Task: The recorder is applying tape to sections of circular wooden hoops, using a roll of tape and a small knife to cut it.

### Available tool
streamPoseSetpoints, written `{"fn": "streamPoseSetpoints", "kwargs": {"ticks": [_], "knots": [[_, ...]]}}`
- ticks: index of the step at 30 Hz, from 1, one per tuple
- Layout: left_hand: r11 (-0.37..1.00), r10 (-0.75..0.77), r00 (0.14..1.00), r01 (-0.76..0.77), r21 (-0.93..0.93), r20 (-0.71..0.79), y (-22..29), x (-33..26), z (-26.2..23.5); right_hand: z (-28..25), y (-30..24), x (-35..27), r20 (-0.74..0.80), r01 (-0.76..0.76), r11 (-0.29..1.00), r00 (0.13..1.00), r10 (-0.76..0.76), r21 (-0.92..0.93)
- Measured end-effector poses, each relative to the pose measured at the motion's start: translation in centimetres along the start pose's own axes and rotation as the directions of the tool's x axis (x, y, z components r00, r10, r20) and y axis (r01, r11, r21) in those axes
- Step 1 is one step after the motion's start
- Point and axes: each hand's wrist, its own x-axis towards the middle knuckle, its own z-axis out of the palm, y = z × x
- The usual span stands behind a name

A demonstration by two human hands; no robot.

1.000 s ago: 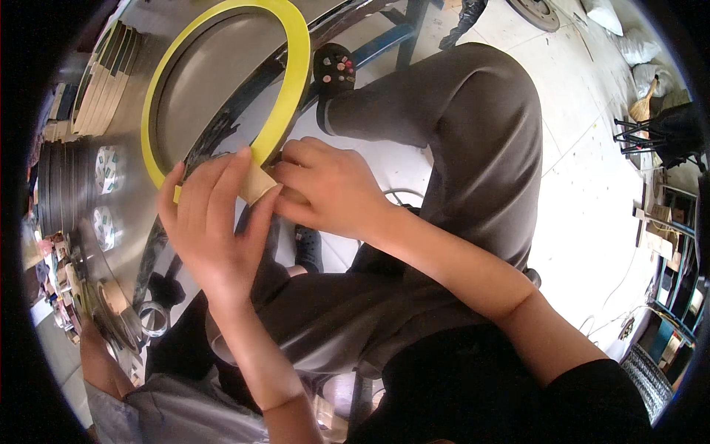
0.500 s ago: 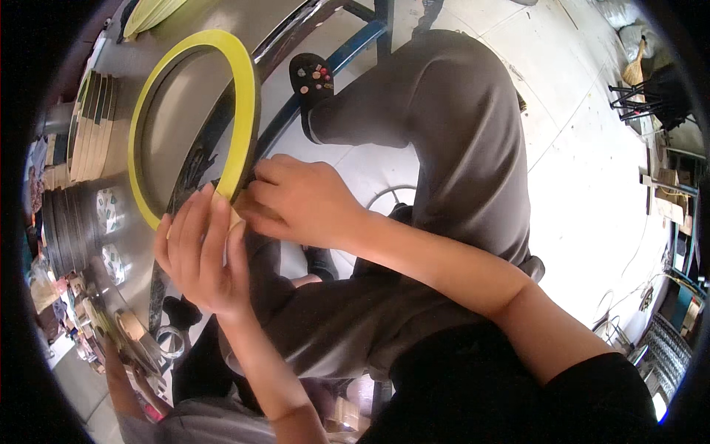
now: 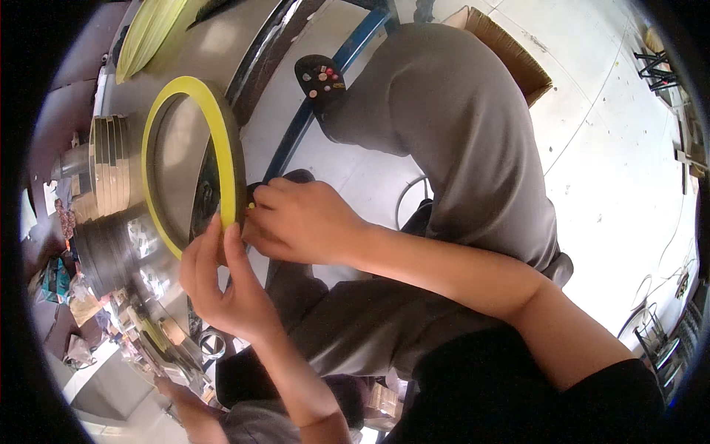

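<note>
A large flat ring (image 3: 228, 152) with a yellow face and a dark edge stands tilted over the metal table's edge. My left hand (image 3: 231, 288) pinches its lower rim between thumb and fingers. Just right of that rim, my right hand (image 3: 307, 222) is closed, its fingers curled. A tiny yellow bit (image 3: 251, 206) shows at the right fingertips; what else they hold is hidden. Behind the ring lies a dark strip (image 3: 203, 194) along the table edge.
Stacked rings (image 3: 111, 166) and a dark stack (image 3: 107, 248) stand left on the metal table (image 3: 225, 48). More yellow rings (image 3: 148, 37) lie at the far left. A cardboard box (image 3: 510, 55) sits beyond my knee. Another person's arm (image 3: 188, 407) reaches in at lower left.
The ring has shifted down within the view, with my left hand still at its rim. A beige piece by the left fingers no longer shows. The view has swung, bringing in the cardboard box.
</note>
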Motion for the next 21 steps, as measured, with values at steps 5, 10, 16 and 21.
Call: {"fn": "streamPoseSetpoints", "kwargs": {"ticks": [5,10,16,21], "knots": [[0.992,0.068,0.998,-0.069,0.110,0.016,0.1,0.1,-0.4,-0.1,-0.1,0.0,-0.012,0.048,0.999,0.999,-0.048,-0.008],[0.998,0.030,0.999,-0.031,0.061,0.014,0.2,-0.1,-0.2,-0.9,0.0,-0.1,0.009,0.054,0.998,0.999,-0.054,-0.017],[0.982,0.133,0.984,-0.147,0.116,0.118,-0.2,0.2,-1.1,-0.6,0.1,0.1,-0.020,0.057,0.998,0.998,-0.056,0.025],[0.952,-0.191,0.978,0.206,-0.226,0.086,-1.4,-0.8,-1.5,-0.4,0.5,-0.1,-0.033,0.069,0.997,0.997,-0.068,0.036]]}}
